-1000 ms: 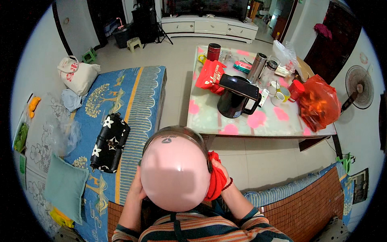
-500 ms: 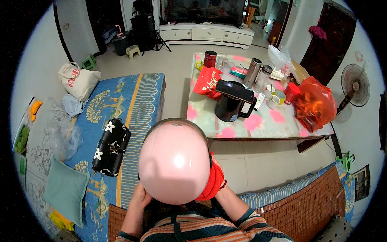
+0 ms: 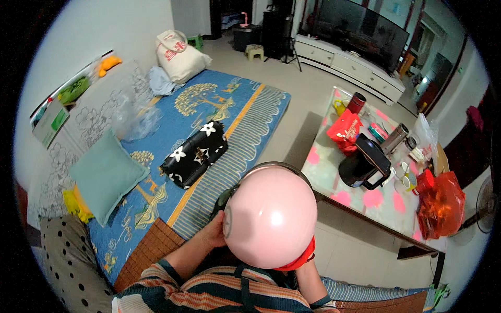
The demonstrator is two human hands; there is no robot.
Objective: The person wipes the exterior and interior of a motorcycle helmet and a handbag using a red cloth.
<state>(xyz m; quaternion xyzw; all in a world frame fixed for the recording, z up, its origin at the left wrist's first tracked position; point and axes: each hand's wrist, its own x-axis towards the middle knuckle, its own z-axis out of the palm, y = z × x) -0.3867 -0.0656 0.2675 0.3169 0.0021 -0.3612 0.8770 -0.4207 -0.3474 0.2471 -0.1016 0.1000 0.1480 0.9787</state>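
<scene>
A glossy pink helmet [image 3: 271, 221] with a dark rim along its far edge is held in front of my chest. My left hand [image 3: 215, 232] grips its left side, the fingertips partly hidden behind the shell. A bunched red cloth [image 3: 301, 258], perhaps knitted, shows at the helmet's lower right. My right hand [image 3: 307, 268] is at this cloth, against the helmet, with a dark beaded bracelet at the wrist. Its fingers are hidden by the cloth and the shell.
Left is a sofa with a blue patterned cover [image 3: 250, 112], a black flowered handbag [image 3: 195, 154], a teal cushion [image 3: 107, 175] and a white tote bag [image 3: 180, 57]. At right, a low table [image 3: 326, 180] bears a black kettle [image 3: 360, 169], flasks, cups and a red plastic bag [image 3: 442, 206].
My view has swung left, so the sofa fills more of it and the table sits farther right. The helmet has turned slightly, showing a round mark on its left, and covers more of the red cloth.
</scene>
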